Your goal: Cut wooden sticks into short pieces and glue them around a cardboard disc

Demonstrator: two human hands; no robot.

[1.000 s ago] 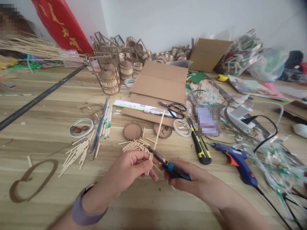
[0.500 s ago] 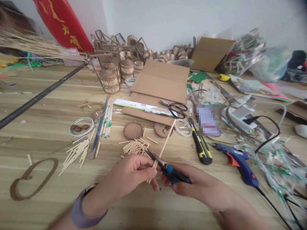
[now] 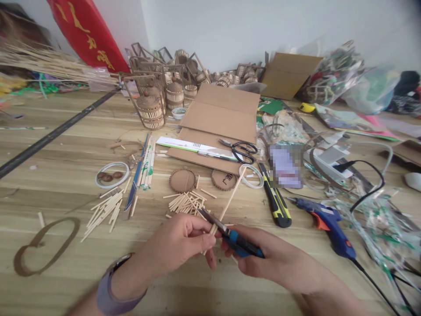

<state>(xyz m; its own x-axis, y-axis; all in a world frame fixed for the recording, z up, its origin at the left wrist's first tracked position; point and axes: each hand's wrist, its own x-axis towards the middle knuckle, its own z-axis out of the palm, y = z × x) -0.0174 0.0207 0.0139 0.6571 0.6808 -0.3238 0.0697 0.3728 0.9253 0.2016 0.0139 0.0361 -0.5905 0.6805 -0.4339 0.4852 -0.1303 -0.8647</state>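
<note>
A stick (image 3: pixel 233 194) is pinched thumb-to-finger by the left hand (image 3: pixel 184 241), apparently steadied at the blades (image 3: pixel 212 220) of cutters (image 3: pixel 245 244) clasped within the curled right hand (image 3: pixel 272 260).

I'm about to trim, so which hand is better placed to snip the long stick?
Probably the right hand: it already holds the cutters, blade end at the stick, while the left hand pinches the stick lower down.

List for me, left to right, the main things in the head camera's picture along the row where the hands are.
Curled brown strip, pile of cut sticks, left hand pinching a thin stick, right hand gripping blue-handled cutters, glue gun.
</note>
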